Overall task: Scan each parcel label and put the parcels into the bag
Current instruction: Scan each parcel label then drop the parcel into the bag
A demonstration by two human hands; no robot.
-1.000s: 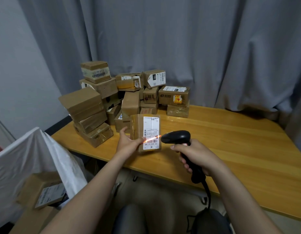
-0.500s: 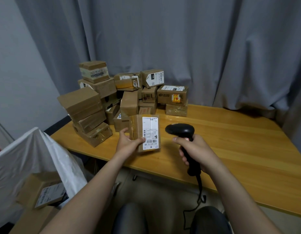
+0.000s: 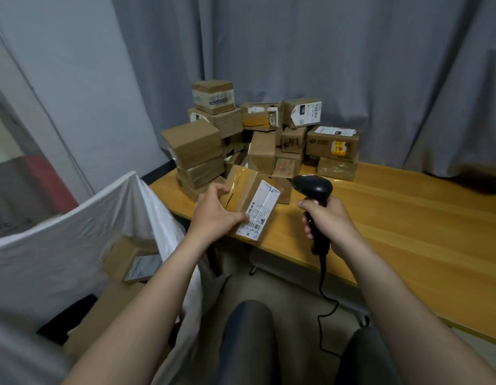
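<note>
My left hand (image 3: 215, 212) grips a small cardboard parcel (image 3: 248, 194) with a white barcode label (image 3: 259, 212), tilted and lifted over the table's front left edge. My right hand (image 3: 326, 222) holds a black corded barcode scanner (image 3: 313, 190) upright just right of the parcel, with no beam showing. A pile of brown parcels (image 3: 258, 140) stands at the table's back left. The white bag (image 3: 83, 229) hangs open at lower left, with a labelled parcel (image 3: 135, 259) inside it.
The wooden table (image 3: 408, 223) stretches to the right. Grey curtains (image 3: 324, 65) hang behind it, with a wall at the left. The scanner cable (image 3: 323, 301) drops between the table edge and my knees (image 3: 249, 340).
The red scan line on the label has gone out. My left hand has tipped the parcel and carried it left toward the bag. The scanner has swung upright, and my view has turned left.
</note>
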